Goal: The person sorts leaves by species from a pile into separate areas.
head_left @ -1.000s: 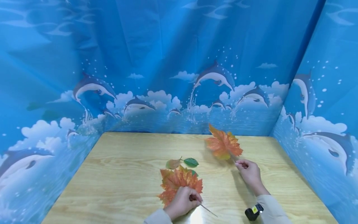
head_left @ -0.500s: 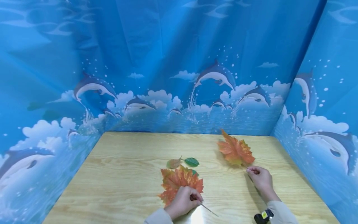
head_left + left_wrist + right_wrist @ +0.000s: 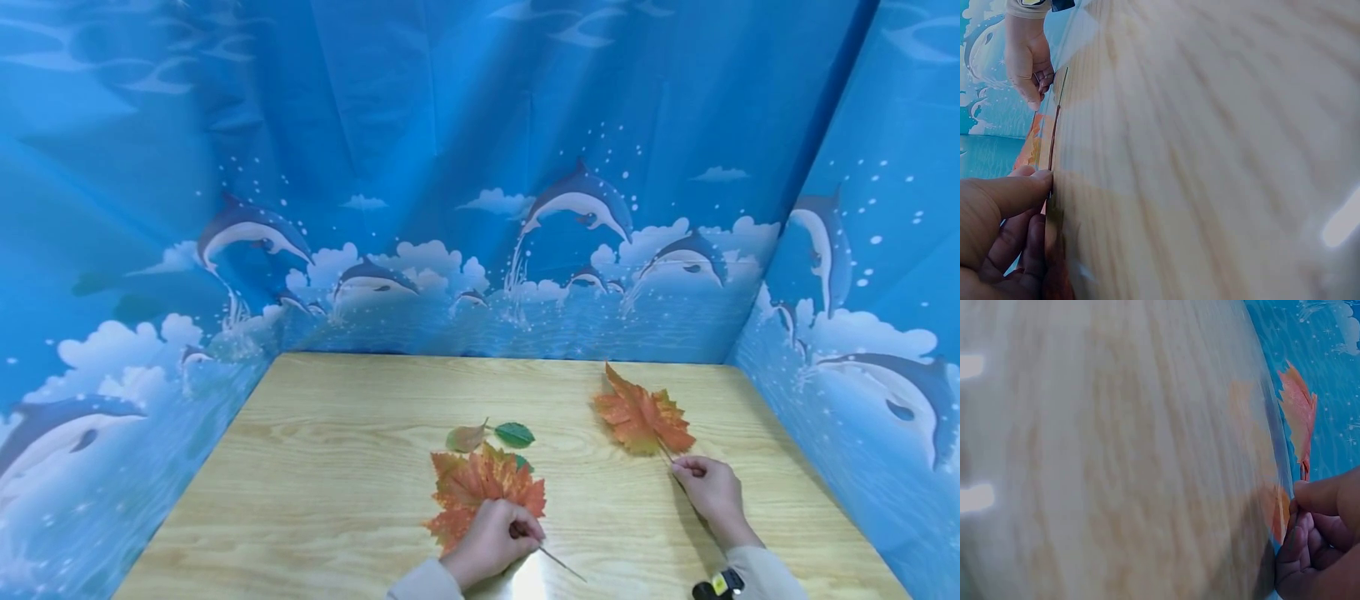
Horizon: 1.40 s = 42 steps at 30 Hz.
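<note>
My left hand [image 3: 495, 533] pinches the thin stem [image 3: 1054, 140] of an orange-red maple leaf [image 3: 480, 483] near the table's front, and the stem's free end sticks out to the right. That hand covers the lower part of the leaf. Over on the right, my right hand [image 3: 708, 487] pinches the stem of a second orange maple leaf [image 3: 641, 412], whose blade points away toward the back. In the right wrist view this leaf [image 3: 1299, 419] shows edge-on beyond the thumb. Behind the left leaf lie a brownish-green leaf [image 3: 467, 437] and a green leaf [image 3: 514, 434].
Another green leaf [image 3: 522, 463] peeks out from under the left maple leaf. The wooden table [image 3: 315, 467] is bordered at the back and sides by blue dolphin-print curtains [image 3: 450, 167]. A small black device [image 3: 716, 585] sits on the right wrist.
My right hand has moved right and toward the front edge, bringing its maple leaf along and lower toward the table. The left hand and its leaf have stayed in place.
</note>
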Each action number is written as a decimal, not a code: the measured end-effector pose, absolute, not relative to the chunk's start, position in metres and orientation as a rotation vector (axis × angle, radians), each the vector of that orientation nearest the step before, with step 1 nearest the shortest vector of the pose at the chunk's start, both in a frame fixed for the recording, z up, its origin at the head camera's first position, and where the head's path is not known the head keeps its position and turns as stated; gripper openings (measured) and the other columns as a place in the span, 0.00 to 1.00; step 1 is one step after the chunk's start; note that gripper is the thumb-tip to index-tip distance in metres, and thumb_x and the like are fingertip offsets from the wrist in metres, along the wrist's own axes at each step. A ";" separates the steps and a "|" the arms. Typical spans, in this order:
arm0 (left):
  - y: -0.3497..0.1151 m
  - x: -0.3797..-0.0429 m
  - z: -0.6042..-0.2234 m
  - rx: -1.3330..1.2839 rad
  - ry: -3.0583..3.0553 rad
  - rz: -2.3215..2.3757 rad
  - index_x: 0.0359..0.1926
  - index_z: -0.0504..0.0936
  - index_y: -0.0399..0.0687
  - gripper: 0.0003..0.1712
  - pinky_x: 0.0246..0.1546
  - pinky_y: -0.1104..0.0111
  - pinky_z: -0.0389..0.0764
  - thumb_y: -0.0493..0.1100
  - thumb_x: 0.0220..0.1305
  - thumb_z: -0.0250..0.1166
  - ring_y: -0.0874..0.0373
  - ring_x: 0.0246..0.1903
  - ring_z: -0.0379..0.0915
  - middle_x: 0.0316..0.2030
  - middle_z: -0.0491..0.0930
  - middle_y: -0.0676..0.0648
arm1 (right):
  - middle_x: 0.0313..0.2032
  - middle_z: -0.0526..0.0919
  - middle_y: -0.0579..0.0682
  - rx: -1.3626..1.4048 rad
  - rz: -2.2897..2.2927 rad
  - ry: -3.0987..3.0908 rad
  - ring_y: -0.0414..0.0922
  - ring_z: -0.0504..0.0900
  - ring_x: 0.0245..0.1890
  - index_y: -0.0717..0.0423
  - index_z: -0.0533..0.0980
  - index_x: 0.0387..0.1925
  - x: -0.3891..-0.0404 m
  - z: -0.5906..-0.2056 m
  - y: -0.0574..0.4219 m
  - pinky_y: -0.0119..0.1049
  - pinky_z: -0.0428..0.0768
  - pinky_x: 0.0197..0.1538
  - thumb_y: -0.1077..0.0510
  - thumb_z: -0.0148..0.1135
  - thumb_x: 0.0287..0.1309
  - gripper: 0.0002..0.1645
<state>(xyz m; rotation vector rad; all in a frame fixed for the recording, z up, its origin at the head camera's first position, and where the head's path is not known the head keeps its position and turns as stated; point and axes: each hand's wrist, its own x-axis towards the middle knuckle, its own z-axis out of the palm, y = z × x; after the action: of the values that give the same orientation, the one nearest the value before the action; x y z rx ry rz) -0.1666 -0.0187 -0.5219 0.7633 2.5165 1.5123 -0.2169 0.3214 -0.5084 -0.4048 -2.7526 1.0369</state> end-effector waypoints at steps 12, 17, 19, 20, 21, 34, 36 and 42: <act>-0.018 -0.166 -0.522 0.764 2.525 1.511 0.27 0.87 0.46 0.06 0.27 0.81 0.74 0.31 0.51 0.71 0.76 0.24 0.73 0.24 0.84 0.56 | 0.25 0.83 0.52 -0.380 0.996 -2.732 0.41 0.76 0.25 0.67 0.82 0.35 -0.216 -0.511 0.322 0.36 0.70 0.31 0.59 0.64 0.57 0.12; -0.018 -0.166 -0.523 0.773 2.534 1.508 0.27 0.87 0.46 0.06 0.27 0.81 0.74 0.31 0.51 0.71 0.77 0.24 0.73 0.24 0.84 0.56 | 0.24 0.83 0.52 -0.359 0.995 -2.737 0.40 0.76 0.24 0.67 0.82 0.35 -0.215 -0.509 0.321 0.36 0.70 0.31 0.59 0.64 0.56 0.12; -0.018 -0.166 -0.523 0.770 2.533 1.507 0.27 0.87 0.46 0.06 0.27 0.81 0.73 0.31 0.51 0.71 0.77 0.24 0.73 0.24 0.84 0.57 | 0.24 0.83 0.52 -0.347 0.994 -2.745 0.40 0.76 0.24 0.68 0.82 0.35 -0.216 -0.509 0.321 0.37 0.71 0.31 0.59 0.64 0.56 0.12; -0.018 -0.166 -0.523 0.769 2.533 1.506 0.27 0.87 0.46 0.06 0.27 0.81 0.73 0.31 0.51 0.71 0.77 0.24 0.73 0.24 0.84 0.57 | 0.24 0.83 0.52 -0.346 0.990 -2.749 0.40 0.76 0.24 0.67 0.82 0.35 -0.216 -0.509 0.322 0.37 0.71 0.31 0.59 0.64 0.56 0.12; -0.018 -0.166 -0.523 0.767 2.532 1.505 0.27 0.87 0.47 0.06 0.27 0.81 0.73 0.31 0.51 0.71 0.77 0.24 0.72 0.24 0.84 0.58 | 0.24 0.84 0.52 -0.343 0.984 -2.753 0.40 0.76 0.24 0.67 0.82 0.35 -0.216 -0.509 0.322 0.37 0.71 0.31 0.59 0.64 0.56 0.12; -0.018 -0.165 -0.521 0.797 2.544 1.432 0.28 0.86 0.47 0.06 0.28 0.80 0.74 0.31 0.52 0.71 0.77 0.25 0.72 0.24 0.82 0.60 | 0.23 0.82 0.49 -0.339 0.923 -2.788 0.42 0.75 0.24 0.65 0.82 0.33 -0.219 -0.515 0.322 0.36 0.68 0.30 0.58 0.63 0.55 0.11; -0.018 -0.165 -0.519 0.816 2.548 1.406 0.28 0.86 0.47 0.06 0.29 0.81 0.74 0.31 0.51 0.71 0.77 0.26 0.72 0.24 0.82 0.60 | 0.23 0.81 0.48 -0.335 0.922 -2.787 0.42 0.75 0.24 0.65 0.82 0.33 -0.219 -0.515 0.322 0.36 0.68 0.30 0.58 0.63 0.56 0.11; -0.020 -0.165 -0.516 0.860 2.539 1.402 0.30 0.86 0.47 0.07 0.30 0.81 0.74 0.31 0.51 0.71 0.76 0.27 0.74 0.26 0.84 0.58 | 0.24 0.82 0.50 -0.328 0.915 -2.782 0.43 0.76 0.25 0.65 0.82 0.34 -0.220 -0.517 0.322 0.37 0.69 0.31 0.58 0.64 0.55 0.11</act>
<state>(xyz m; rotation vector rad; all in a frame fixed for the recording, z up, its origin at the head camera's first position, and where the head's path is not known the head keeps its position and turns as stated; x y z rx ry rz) -0.1653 -0.0196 -0.5163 0.8598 2.5387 1.4024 -0.2197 0.3223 -0.5167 -0.3278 -2.7816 0.9154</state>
